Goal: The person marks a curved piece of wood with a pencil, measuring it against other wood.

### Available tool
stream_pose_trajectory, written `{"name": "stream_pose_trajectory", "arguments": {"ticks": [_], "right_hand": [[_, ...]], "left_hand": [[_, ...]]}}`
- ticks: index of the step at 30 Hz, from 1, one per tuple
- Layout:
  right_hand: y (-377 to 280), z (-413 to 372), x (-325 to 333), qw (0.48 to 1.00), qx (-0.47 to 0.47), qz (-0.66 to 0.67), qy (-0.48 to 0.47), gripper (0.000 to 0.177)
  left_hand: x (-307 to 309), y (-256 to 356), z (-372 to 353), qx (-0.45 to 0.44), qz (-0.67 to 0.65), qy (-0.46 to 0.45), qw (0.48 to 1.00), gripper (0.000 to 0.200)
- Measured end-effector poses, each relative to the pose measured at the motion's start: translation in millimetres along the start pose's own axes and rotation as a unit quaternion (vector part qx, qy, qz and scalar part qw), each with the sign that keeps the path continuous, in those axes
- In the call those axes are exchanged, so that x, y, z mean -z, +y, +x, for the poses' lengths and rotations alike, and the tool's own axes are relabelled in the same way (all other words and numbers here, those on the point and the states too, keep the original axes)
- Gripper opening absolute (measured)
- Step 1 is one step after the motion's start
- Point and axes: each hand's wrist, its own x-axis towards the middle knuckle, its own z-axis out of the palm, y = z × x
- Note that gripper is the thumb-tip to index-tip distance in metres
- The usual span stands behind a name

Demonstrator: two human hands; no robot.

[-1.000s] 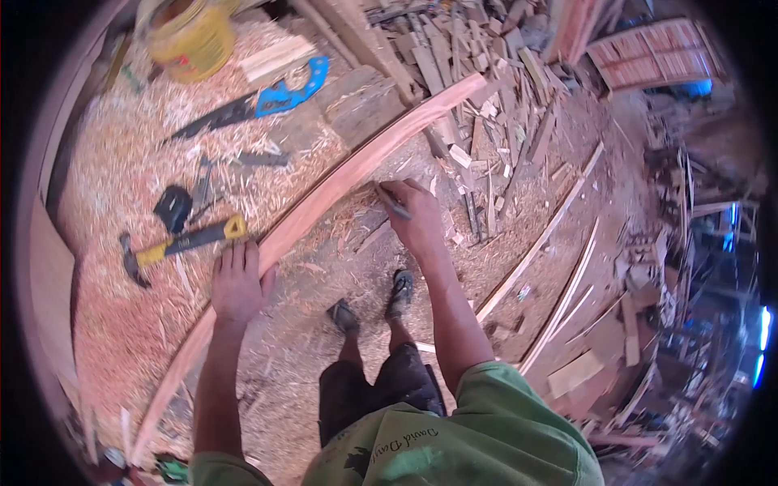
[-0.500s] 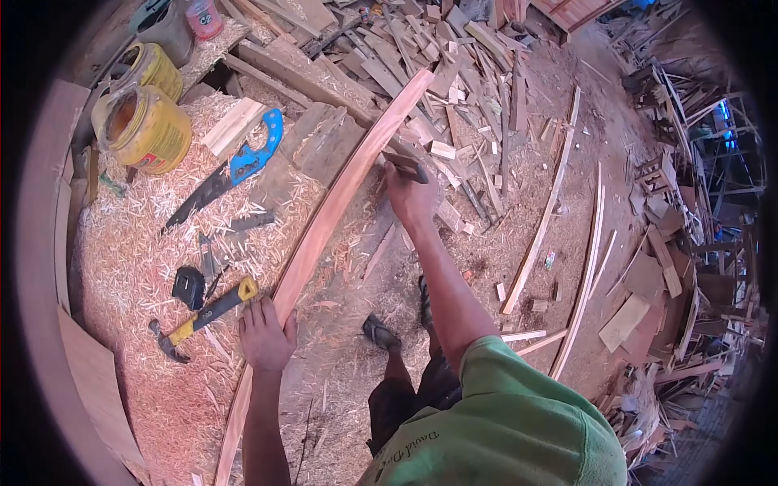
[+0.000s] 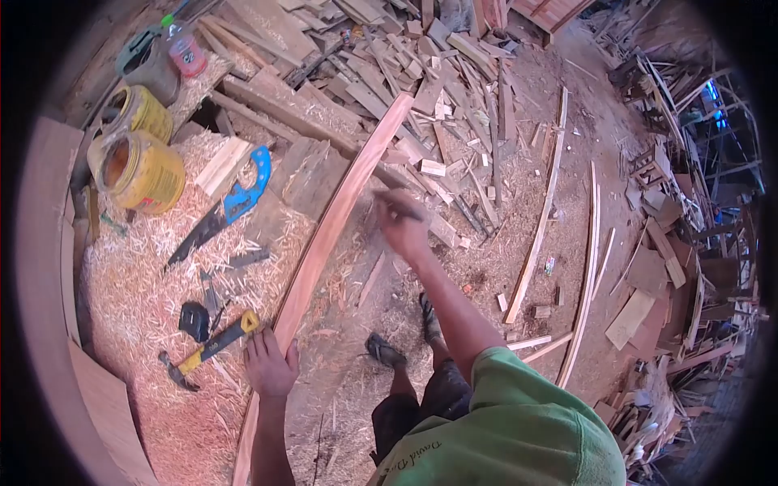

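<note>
Tubs: two, yellow [image 3: 156, 180], one behind the other at far left; the nearer is open at the top.
Can: one, grey [image 3: 150, 71], behind the tubs.
Bottle: one, green-capped [image 3: 188, 58], upright, just right of the can.
Tape: one, black [image 3: 194, 321], lying on the shavings [image 3: 121, 283].
Hammer: one, yellow and black [image 3: 212, 348]; its head points left and its handle end lies near the left hand.
Saw: one, blue-handled [image 3: 247, 193]; its dark blade slants down to the left over the shavings.
Left hand: one bare hand [image 3: 271, 368], back up, the forearm rising from below; four fingers close together over the strip's left side, the thumb at its right, so the fingers are clamped on the strip.
Strip: one [image 3: 331, 227], long and gently bowed, slanting from bottom left to upper right; pale reddish wood, streaked grain, a darker left edge, a blunt upper end near the scraps [image 3: 377, 77]; part of it is hidden by the left hand and forearm.
Right hand: one bare hand [image 3: 403, 231], just right of the strip, forearm angled up and left; fingers curled and closed on one slim dark tool [image 3: 408, 211]; what kind, I cannot tell.
Sandals: two, dark [image 3: 385, 351], on the feet below the right hand.
Battens: one long [image 3: 539, 227] on the floor, then a close group [image 3: 589, 279] farther right; the exact count of the group is unclear.
</note>
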Motion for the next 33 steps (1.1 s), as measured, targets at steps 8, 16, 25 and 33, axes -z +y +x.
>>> {"name": "stream_pose_trajectory", "arguments": {"ticks": [8, 16, 25, 33], "right_hand": [[71, 139, 32, 0.989, -0.017, -0.094, 0.111, 0.02], [89, 201, 40, 0.987, -0.07, -0.133, 0.052, 0.02], [105, 216, 49, 0.995, -0.034, -0.088, 0.007, 0.023], [87, 166, 65, 0.982, 0.065, -0.028, -0.176, 0.014]], "left_hand": [[1, -1, 2, 0.003, -0.011, -0.025, 1.0, 0.068], [3, -1, 4, -0.001, -0.011, -0.039, 0.999, 0.07], [0, -4, 3, 0.001, -0.019, -0.055, 0.998, 0.071], [-1, -5, 2, -0.005, 0.01, -0.056, 0.998, 0.073]]}}
